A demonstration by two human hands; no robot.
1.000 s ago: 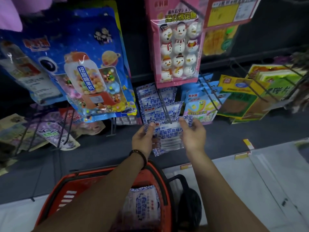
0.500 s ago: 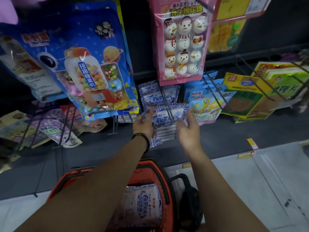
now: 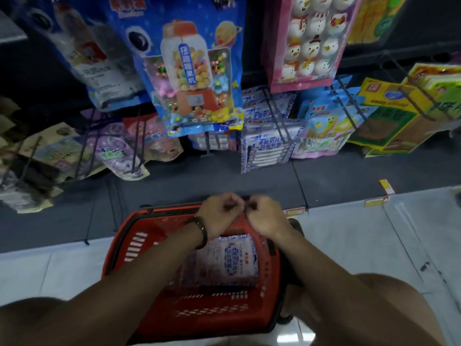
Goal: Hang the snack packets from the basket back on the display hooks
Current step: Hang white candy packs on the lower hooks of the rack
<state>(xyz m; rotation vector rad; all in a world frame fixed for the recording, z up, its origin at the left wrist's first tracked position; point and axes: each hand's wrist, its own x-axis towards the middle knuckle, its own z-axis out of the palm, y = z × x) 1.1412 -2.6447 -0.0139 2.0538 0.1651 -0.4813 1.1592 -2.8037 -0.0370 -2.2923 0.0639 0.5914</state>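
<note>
Blue-white packets [image 3: 268,143] already hang on the hook [image 3: 277,121] at 12 o'clock, at least two rows; I cannot count them exactly. One such packet [image 3: 237,260] shows in the basket [image 3: 139,245] at 6 o'clock, so hanging is not finished. The left hand [image 3: 219,214] and right hand [image 3: 265,217] meet over the basket's far rim, fingers curled; whether they grip something I cannot tell.

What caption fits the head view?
Both hands meet above the red basket; one white-blue packet remains inside, others hang on the hook.
</note>
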